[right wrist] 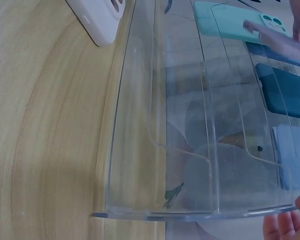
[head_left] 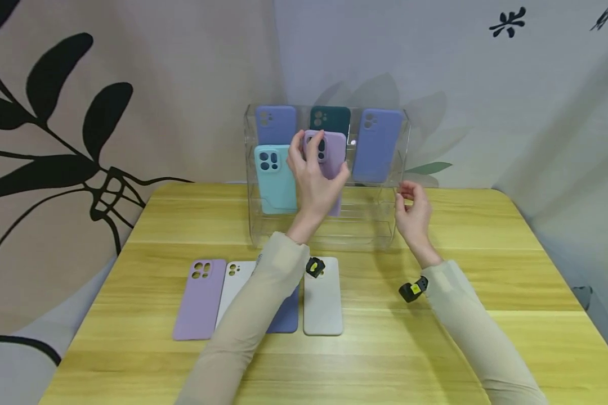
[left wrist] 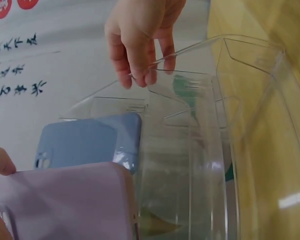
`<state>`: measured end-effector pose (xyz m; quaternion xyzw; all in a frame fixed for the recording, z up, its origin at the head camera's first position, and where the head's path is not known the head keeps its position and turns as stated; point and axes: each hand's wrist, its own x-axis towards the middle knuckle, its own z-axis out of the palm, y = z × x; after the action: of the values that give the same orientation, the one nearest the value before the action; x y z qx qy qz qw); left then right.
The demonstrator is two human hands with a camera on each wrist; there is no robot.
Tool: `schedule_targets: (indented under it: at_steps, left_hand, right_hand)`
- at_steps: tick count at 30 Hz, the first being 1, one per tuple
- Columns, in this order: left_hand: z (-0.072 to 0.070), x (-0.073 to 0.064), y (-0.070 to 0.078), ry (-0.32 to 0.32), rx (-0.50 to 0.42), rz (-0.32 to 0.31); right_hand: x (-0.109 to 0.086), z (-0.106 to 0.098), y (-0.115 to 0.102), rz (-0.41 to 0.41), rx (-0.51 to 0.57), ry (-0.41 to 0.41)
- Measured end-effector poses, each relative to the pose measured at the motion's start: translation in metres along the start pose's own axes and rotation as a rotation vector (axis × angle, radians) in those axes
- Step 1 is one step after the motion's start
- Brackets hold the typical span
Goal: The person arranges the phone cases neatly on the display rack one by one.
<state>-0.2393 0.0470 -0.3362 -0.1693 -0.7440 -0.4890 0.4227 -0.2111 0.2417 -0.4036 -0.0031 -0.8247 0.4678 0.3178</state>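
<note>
My left hand grips a lilac phone case by its upper part, in front of the middle of a clear tiered display rack. In the left wrist view the lower end of this lilac case fills the bottom left corner. At the rack's right side, my right hand pinches the edge of the side panel, fingers outside and thumb inside. A mint phone case stands on a tier just left of the left hand. Behind it are a periwinkle case, a dark green case and another periwinkle case.
On the wooden table before the rack lie a purple case, a white case, a blue case partly under the left sleeve, and another white case. A patterned cloth wall stands behind the rack.
</note>
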Motion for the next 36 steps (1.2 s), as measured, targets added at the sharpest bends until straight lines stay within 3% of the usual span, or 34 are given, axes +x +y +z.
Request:
schedule_targets:
  at_steps: [11, 22, 29, 36]
  left_hand:
    - [0.022, -0.002, -0.015, 0.123, 0.061, 0.065]
    - [0.03, -0.014, -0.022, 0.119, 0.102, 0.041]
    - [0.032, -0.016, -0.024, 0.159, 0.115, 0.055]
    - [0.036, -0.019, -0.025, 0.171, 0.169, 0.014]
  right_hand:
    - [0.0, 0.0, -0.001, -0.022, -0.02, 0.011]
    - [0.001, 0.001, 0.0, -0.008, -0.027, 0.004]
    - [0.0, 0.001, -0.001, -0.002, -0.028, 0.011]
    - [0.0, 0.001, -0.002, -0.011, -0.029, 0.015]
